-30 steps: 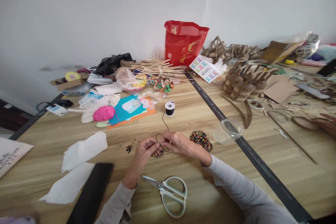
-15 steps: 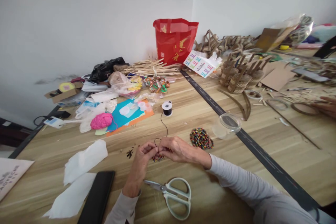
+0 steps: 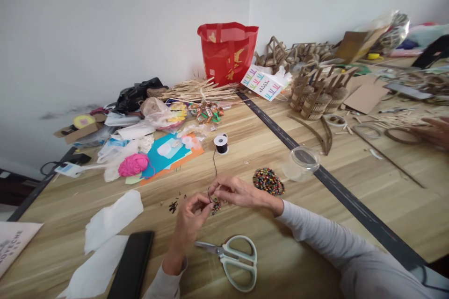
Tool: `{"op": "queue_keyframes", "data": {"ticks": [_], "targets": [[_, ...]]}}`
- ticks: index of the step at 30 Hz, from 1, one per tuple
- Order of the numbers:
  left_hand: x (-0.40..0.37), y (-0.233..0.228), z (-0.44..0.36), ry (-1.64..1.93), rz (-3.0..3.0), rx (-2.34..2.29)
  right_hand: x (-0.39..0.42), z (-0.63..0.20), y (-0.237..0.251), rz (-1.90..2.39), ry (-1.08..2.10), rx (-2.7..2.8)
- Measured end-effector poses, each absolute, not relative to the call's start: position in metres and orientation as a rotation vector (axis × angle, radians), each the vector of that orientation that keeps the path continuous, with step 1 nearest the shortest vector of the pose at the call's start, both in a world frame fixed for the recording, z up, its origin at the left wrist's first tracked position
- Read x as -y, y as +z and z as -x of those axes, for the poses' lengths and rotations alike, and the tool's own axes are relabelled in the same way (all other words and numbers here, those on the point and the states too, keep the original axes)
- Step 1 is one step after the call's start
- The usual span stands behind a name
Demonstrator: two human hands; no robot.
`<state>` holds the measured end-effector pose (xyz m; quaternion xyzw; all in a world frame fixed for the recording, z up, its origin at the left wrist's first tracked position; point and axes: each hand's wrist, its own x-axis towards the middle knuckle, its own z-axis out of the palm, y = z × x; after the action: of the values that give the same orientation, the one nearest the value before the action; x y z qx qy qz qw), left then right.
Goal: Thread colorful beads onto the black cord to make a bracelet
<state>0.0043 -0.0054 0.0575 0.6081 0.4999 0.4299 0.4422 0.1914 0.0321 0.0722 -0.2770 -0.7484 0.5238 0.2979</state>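
My left hand (image 3: 192,215) pinches the black cord (image 3: 215,164) between thumb and fingers. Opposite it, my right hand (image 3: 233,191) has its fingers closed at the same cord, where a small loop stands up. Small multicoloured beads (image 3: 215,206) hang or lie just below the fingertips, partly covered by them. The cord runs back to a white spool (image 3: 220,144) of black cord. Right of my hands lies a coil of strung coloured beads (image 3: 268,181). White-handled scissors (image 3: 235,259) rest nearer to me, and short black cord scraps (image 3: 173,206) sit left.
A black phone-like slab (image 3: 131,266) and white paper pieces (image 3: 112,215) lie at left, with pink yarn (image 3: 133,164) beyond. A clear round lid (image 3: 304,159) sits at right, near small woven baskets (image 3: 315,103). Another person's hand (image 3: 435,131) shows at the right edge.
My hands have drawn slightly apart, and more of the beads now shows between them. The cord loop stands a little higher at my fingertips. The whole view has shifted slightly.
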Motion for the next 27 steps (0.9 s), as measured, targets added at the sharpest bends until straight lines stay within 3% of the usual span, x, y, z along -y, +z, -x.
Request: {"op": "queue_keyframes", "data": {"ticks": [8,15,27], "targets": [[0.011,0.059,-0.012,1.27,-2.233,-1.232,-0.043,-0.189,0.051,0.667,1.88,1.807],[0.015,0.049,-0.016,1.382,-2.354,-1.199,-0.05,-0.191,0.042,0.615,2.167,1.579],[0.019,0.046,-0.017,1.434,-2.309,-1.25,-0.051,-0.19,0.045,0.71,2.021,1.603]]}}
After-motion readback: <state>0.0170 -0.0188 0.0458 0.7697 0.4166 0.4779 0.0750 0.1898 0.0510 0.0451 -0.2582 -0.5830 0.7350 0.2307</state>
